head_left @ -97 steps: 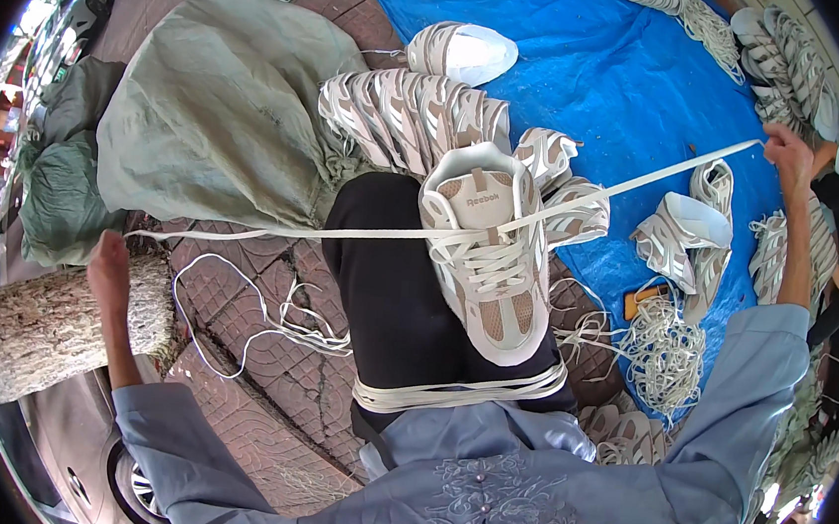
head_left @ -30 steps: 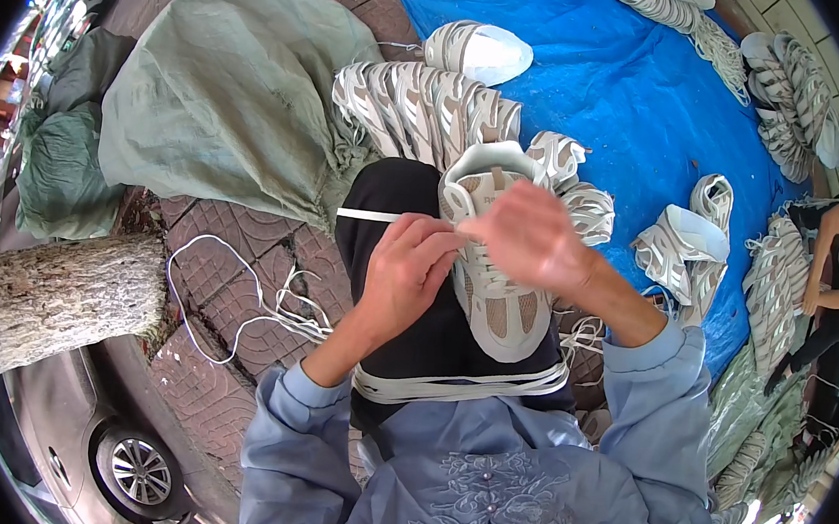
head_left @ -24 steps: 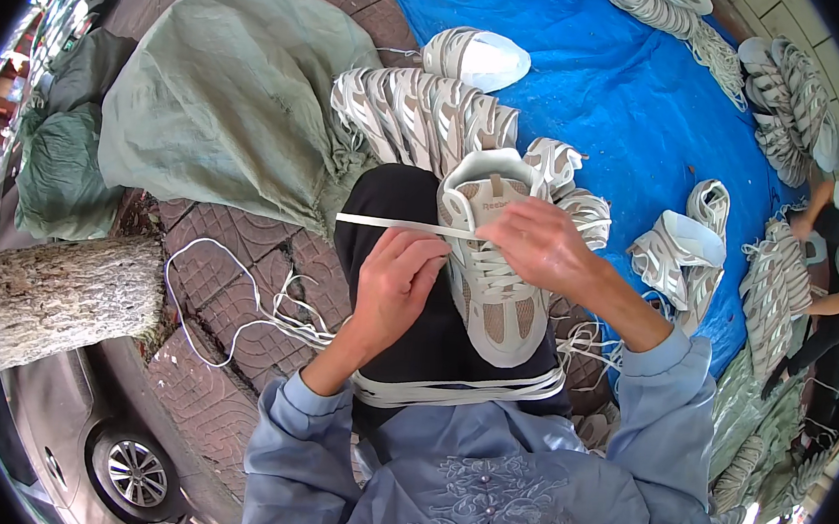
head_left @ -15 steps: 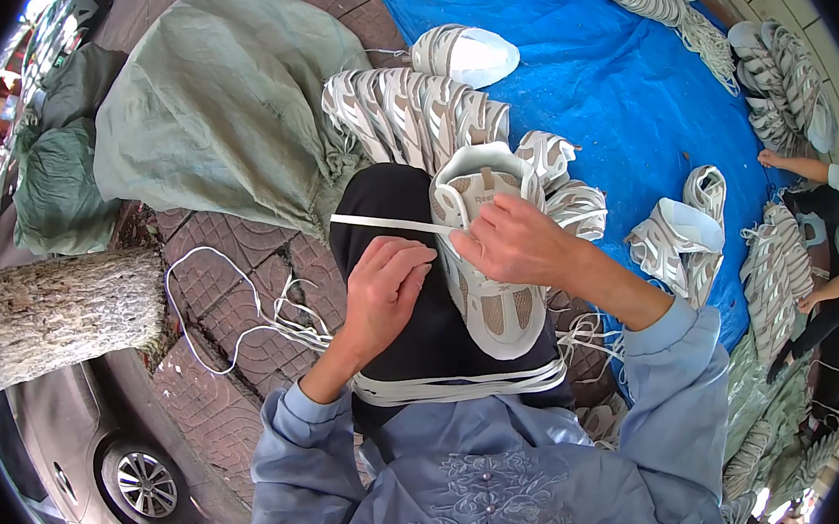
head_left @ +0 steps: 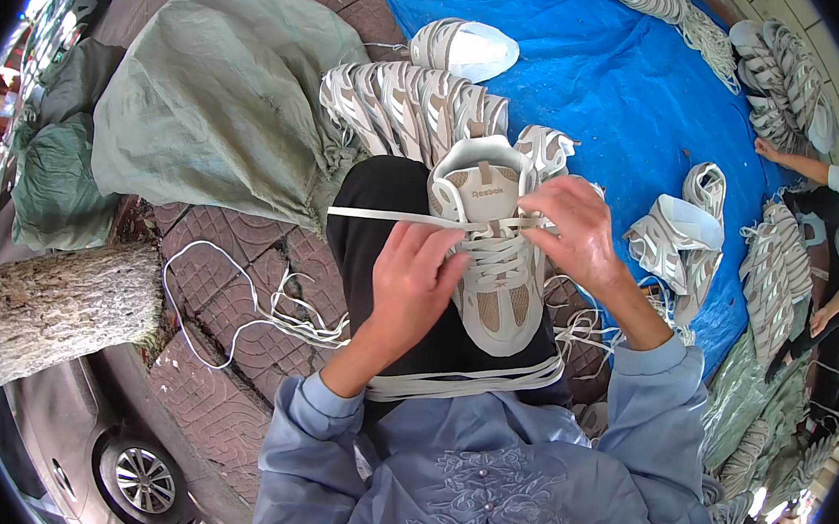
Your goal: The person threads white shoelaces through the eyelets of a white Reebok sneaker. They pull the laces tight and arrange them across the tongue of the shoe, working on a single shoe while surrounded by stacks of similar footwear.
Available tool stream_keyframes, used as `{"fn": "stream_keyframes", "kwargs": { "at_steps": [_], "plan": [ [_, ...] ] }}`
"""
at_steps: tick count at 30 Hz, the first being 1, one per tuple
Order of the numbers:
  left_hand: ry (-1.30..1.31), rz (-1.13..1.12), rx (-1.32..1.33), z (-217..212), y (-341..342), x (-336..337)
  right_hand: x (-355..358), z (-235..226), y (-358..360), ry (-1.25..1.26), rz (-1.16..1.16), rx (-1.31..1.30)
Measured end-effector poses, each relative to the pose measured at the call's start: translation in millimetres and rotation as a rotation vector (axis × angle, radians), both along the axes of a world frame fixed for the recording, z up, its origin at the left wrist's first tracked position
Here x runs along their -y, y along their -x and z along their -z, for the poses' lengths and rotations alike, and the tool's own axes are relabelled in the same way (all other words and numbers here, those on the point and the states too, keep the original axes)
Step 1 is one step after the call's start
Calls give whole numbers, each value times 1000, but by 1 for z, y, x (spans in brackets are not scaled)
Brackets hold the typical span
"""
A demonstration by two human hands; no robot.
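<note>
One beige sneaker (head_left: 493, 258) lies on the lap. Left hand (head_left: 414, 280) rests on its laces, fingers loosely curled. Right hand (head_left: 574, 228) pinches one white lace (head_left: 384, 216), pulled taut leftward. Two loose sneakers (head_left: 683, 243) on the blue tarp (head_left: 604, 89).

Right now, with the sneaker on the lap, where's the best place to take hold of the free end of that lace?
Pinch the flat white lace on its taut stretch left of the sneaker, coming from above with the left hand. That span runs straight and clear over the dark lap; nearer the eyelets the right hand covers it.
</note>
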State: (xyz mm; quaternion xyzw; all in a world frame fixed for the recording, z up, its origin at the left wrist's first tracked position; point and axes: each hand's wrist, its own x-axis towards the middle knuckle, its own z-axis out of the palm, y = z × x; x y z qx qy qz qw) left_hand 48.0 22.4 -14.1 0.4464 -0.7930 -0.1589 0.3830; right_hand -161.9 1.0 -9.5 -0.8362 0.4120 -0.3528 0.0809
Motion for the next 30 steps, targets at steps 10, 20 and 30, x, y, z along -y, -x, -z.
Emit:
{"fn": "stream_keyframes", "kwargs": {
  "at_steps": [10,20,30],
  "plan": [
    [54,98,263,6,32,22,9,12,-8,-48,-43,-125],
    [-540,340,-95,-4,5,44,11,13,-23,-159,-67,161],
    [-471,50,-245,-8,-12,26,22,17,-39,534,-50,-28]
  ]
}}
